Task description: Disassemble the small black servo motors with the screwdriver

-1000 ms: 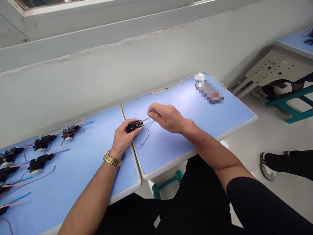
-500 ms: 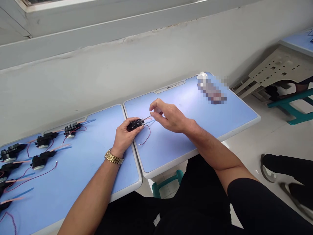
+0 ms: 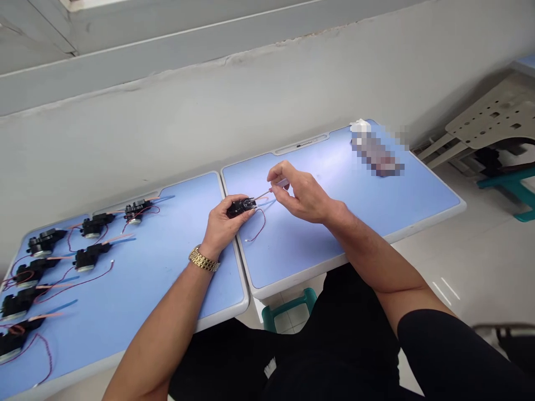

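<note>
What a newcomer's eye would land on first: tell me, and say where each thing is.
Probably the work near the centre: the left hand grips a small black device, and the right hand holds a thin tool pointed at it. Next, likely, the gold wristband on the left arm, then the similar black devices spread across the left blue table.

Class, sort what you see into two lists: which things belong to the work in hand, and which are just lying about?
Work in hand:
black unit, in the left hand
thin tool, in the right hand, pointing at the unit
red wire by the unit
similar units at left, probably

Apparently just lying about:
pen-like thing
white crumpled thing
blurred item, unidentifiable
</note>
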A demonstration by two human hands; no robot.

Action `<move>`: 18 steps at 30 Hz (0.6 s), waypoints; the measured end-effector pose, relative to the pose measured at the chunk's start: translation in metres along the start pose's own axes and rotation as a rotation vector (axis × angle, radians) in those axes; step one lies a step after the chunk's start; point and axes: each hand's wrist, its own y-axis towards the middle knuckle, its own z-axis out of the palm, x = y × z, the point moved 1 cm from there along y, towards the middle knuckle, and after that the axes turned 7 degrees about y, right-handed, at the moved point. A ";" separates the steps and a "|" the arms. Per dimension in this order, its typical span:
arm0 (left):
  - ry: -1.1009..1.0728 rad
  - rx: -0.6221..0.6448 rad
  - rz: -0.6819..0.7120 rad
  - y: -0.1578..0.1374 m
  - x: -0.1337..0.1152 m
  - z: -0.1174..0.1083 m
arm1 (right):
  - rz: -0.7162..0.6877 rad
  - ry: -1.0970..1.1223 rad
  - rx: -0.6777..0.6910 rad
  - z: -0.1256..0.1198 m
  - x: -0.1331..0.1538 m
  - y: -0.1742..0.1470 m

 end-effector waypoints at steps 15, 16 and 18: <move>-0.086 0.034 0.015 -0.003 0.008 0.008 | 0.006 -0.099 -0.066 -0.006 -0.004 -0.007; -0.090 0.034 0.014 -0.004 0.009 0.008 | 0.016 -0.122 -0.073 -0.006 -0.005 -0.007; -0.099 0.034 0.016 -0.004 0.009 0.009 | 0.010 -0.152 -0.084 -0.007 -0.005 -0.007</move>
